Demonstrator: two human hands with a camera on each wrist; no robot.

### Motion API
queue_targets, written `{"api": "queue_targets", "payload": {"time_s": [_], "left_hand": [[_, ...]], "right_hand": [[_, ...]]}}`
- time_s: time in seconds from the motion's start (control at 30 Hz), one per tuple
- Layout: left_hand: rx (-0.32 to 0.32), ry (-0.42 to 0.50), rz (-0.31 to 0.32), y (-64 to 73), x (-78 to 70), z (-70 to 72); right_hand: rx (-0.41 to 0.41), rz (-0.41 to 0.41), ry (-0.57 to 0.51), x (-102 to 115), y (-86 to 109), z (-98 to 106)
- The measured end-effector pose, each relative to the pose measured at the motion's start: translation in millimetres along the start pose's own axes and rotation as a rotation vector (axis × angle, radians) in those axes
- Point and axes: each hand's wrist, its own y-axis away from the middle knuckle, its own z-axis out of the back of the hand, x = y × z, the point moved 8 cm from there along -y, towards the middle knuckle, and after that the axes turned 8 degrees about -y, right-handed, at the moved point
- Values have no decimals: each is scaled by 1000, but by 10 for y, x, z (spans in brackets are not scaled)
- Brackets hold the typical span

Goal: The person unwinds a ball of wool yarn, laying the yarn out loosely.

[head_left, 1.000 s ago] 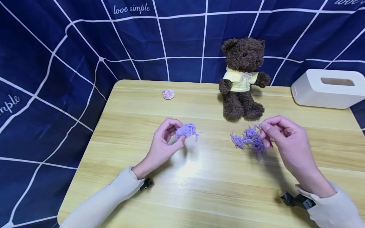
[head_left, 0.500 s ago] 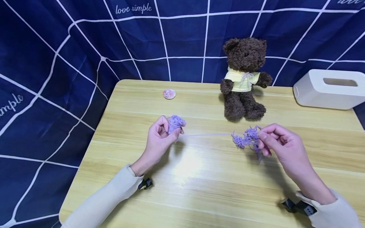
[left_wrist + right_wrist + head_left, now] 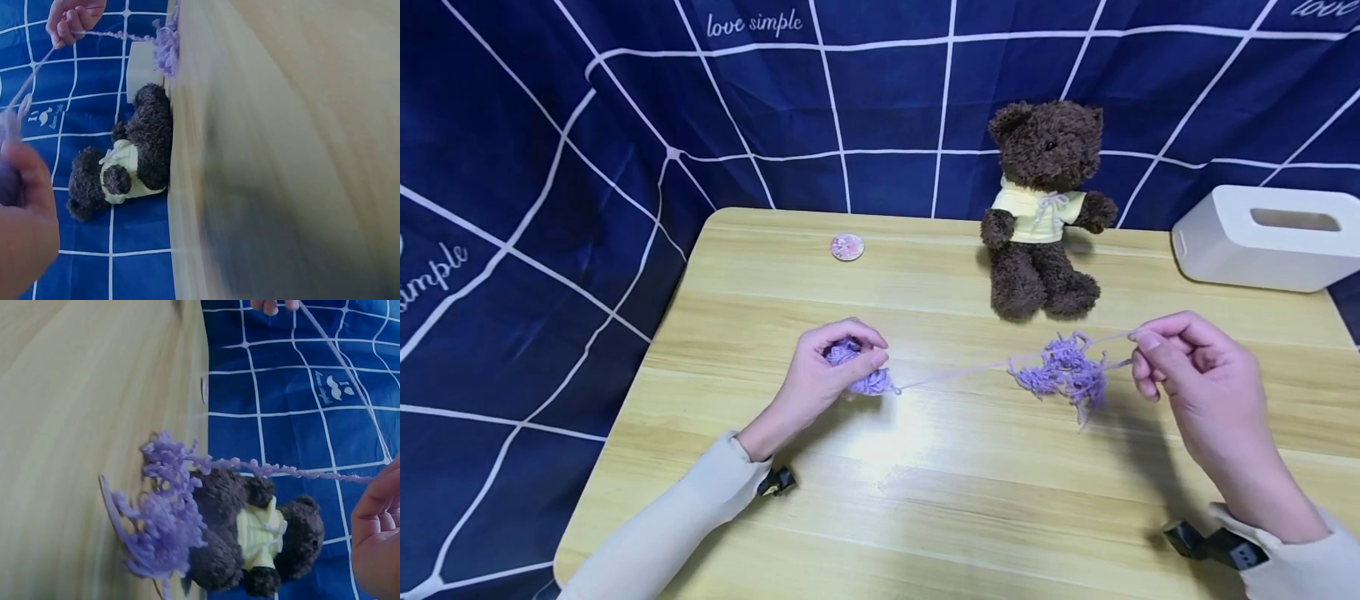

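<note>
A small wound ball of purple yarn point(image 3: 870, 382) sits in my left hand point(image 3: 820, 371), the fingers and thumb curled round it. From the ball a single strand point(image 3: 955, 372) runs taut across to my right hand point(image 3: 1206, 383), whose thumb and forefinger pinch it above the table. A loose, kinked tangle of purple yarn point(image 3: 1063, 371) lies between the hands, nearer the right one. In the right wrist view a crinkled length point(image 3: 269, 469) rises from the tangle point(image 3: 169, 519) to the right hand point(image 3: 381, 537). Part of the ball is hidden by the left fingers.
A brown teddy bear point(image 3: 1045, 208) in a yellow top sits at the back of the wooden table point(image 3: 970, 500). To its right stands a white tissue box point(image 3: 1262, 242). A round pink patterned disc point(image 3: 847, 247) lies at the back left. Blue checked cloth point(image 3: 887, 100) hangs behind.
My left hand has turned the ball over and dipped slightly. My right hand has moved right, away from the tangle, drawing out yarn; the strand between the hands now shows stretched.
</note>
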Motion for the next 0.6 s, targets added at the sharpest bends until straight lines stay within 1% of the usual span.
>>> {"api": "queue_targets", "payload": {"time_s": [0.13, 0.27, 0.37, 0.4, 0.5, 0.53, 0.57, 0.6], "left_hand": [[84, 21, -4, -8, -22, -37], [122, -20, 31, -8, -28, -49], [128, -56, 59, 3, -28, -46], [128, -63, 61, 9, -28, -43], [113, -98, 53, 20, -34, -24], [104, -111, 48, 23, -36, -12], [95, -121, 44, 26, -36, 0], [85, -128, 41, 29, -40, 12]], "right_hand": [[-39, 39, -84, 86, -30, 69], [-105, 96, -140, 208, -62, 163], [-186, 154, -125, 313, -84, 262], [-210, 168, -143, 336, -93, 304], [-283, 204, -139, 391, -108, 450], [-294, 213, -167, 403, -113, 504], [-306, 225, -170, 417, -114, 556], [-314, 229, -213, 417, -114, 620]]}}
